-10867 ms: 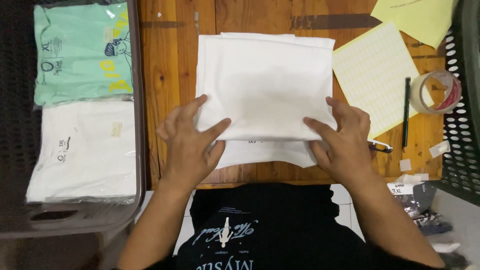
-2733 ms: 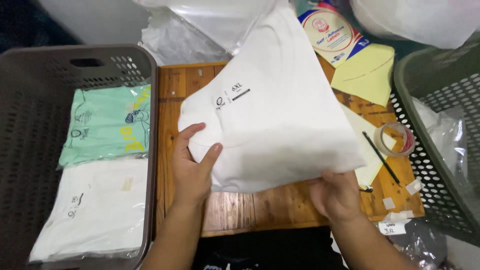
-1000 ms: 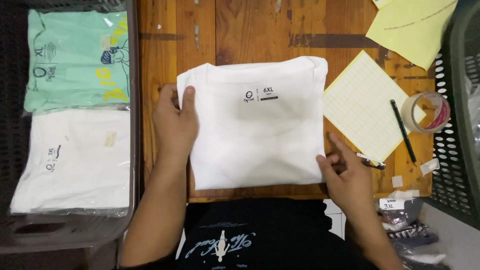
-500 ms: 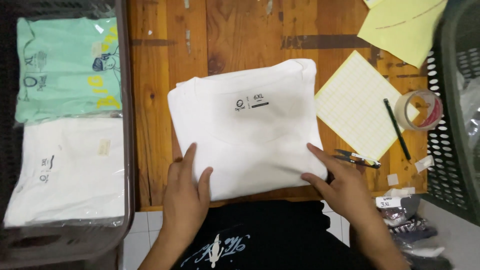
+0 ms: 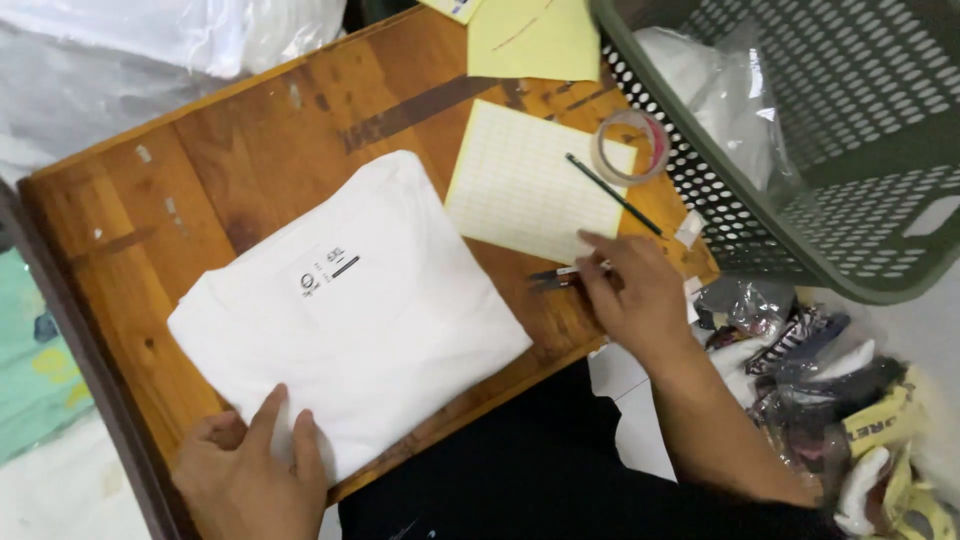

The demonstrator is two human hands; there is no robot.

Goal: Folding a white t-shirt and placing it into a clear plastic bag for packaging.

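A folded white T-shirt (image 5: 350, 320) with a small printed neck label lies on the wooden table (image 5: 250, 150). My left hand (image 5: 255, 475) rests flat on the shirt's near corner, fingers spread. My right hand (image 5: 635, 295) is off the shirt, at the table's right edge, with its fingertips on a small pair of thread snips (image 5: 560, 277). Whether the fingers have closed on the snips I cannot tell. The snips lie just below a yellow gridded sheet (image 5: 525, 180).
A black pencil (image 5: 612, 194) and a tape roll (image 5: 628, 146) lie by the sheet. A green perforated basket (image 5: 800, 200) with bagged items stands at the right. Crumpled bags (image 5: 830, 400) lie on the floor. A brown basket rim (image 5: 90, 370) with bagged shirts is at the left.
My right hand has left the shirt's corner and moved right onto the snips. The view has swung right and tilted. My left hand stays on the shirt.
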